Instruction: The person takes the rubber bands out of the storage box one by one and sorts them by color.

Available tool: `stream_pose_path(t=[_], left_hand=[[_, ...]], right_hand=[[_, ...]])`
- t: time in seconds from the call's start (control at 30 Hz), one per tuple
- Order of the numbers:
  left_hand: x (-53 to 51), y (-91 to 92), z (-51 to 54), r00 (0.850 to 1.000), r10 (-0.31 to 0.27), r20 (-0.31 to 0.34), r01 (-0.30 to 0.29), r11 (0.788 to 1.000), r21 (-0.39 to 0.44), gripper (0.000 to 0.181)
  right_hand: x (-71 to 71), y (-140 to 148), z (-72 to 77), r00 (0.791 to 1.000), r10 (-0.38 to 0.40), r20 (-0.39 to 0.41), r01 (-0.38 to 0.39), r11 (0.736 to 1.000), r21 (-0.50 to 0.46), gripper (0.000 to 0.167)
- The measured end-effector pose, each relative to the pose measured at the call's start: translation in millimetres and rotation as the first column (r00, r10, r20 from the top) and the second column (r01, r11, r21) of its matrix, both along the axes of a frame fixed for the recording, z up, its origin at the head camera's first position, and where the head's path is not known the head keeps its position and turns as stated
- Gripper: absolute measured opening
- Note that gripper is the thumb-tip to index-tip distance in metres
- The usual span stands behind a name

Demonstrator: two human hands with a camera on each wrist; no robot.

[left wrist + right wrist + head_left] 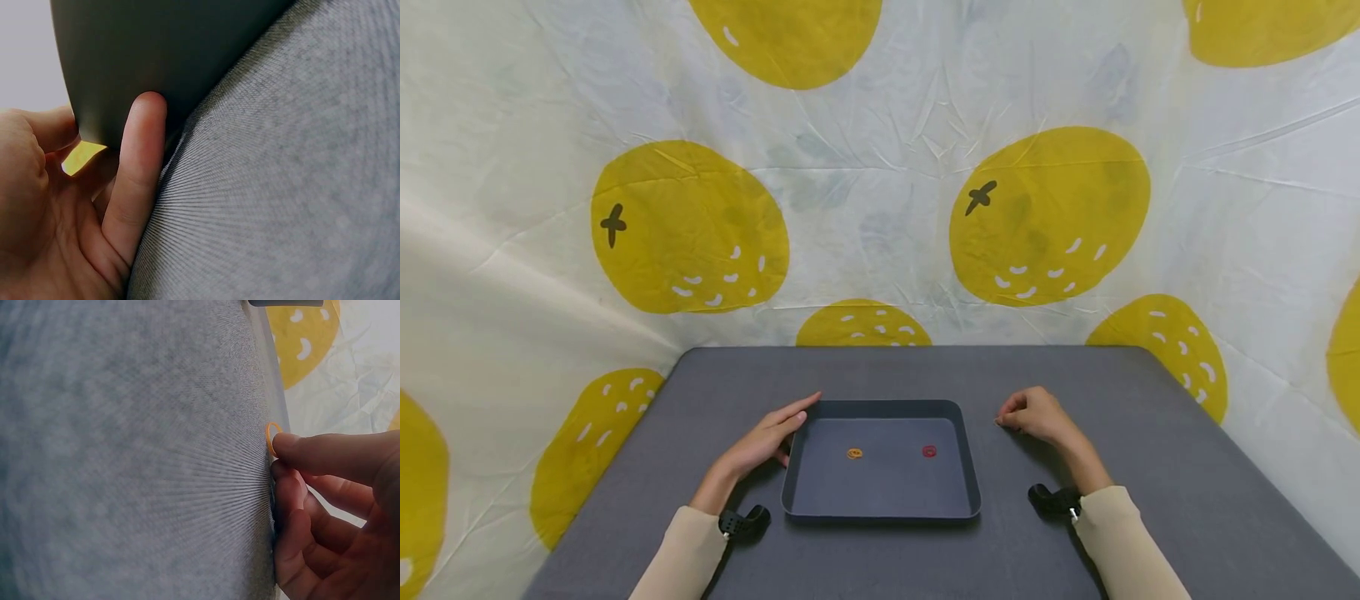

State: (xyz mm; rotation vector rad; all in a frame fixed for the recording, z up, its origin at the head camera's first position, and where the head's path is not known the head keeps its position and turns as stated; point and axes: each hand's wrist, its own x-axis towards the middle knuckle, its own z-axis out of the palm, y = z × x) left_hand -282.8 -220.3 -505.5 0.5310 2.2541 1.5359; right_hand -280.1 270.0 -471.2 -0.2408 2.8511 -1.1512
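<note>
A dark grey rectangular tray (pixel 880 510) lies on the table. Inside it, toward the left, are looped orange rubber bands (pixel 854 454), and toward the right, red ones (pixel 929 451); how many overlap is hard to tell. My left hand (pixel 767 437) rests against the tray's left side, its index finger stretched along the far corner and the thumb at the rim. One straight finger (pixel 144 144) touches the tray's outer wall. Right of the tray, my right hand (pixel 1036 414) pinches a thin orange rubber band (pixel 269 439) between thumb and fingertip, just over the tabletop.
Grey cloth covers the table (pixel 880 567). Behind it and at both sides hangs a pale curtain (pixel 872 242) printed with yellow fruit. A black wrist device (pixel 747 523) sits below the left wrist, and another black device (pixel 1054 502) is at the right one.
</note>
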Motion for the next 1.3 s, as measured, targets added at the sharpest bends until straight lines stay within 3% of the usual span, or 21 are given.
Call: stream_pose_path(t=[1.03,1.3], left_hand=[[0.6,-2.6,0.1,1.0,0.007,-0.022,-0.007,1.0,-0.019,0.051],[0.2,-2.6,0.9,1.0,0.008,-0.004,-0.008,1.0,-0.011,0.049]], right_hand=[[-0.4,4,-0.1,0.999,0.02,0.033,-0.019,0.999,-0.03,0.013],[0.6,10,3.2,0.998,-0.004,0.061,0.009,0.996,-0.086,0.017]])
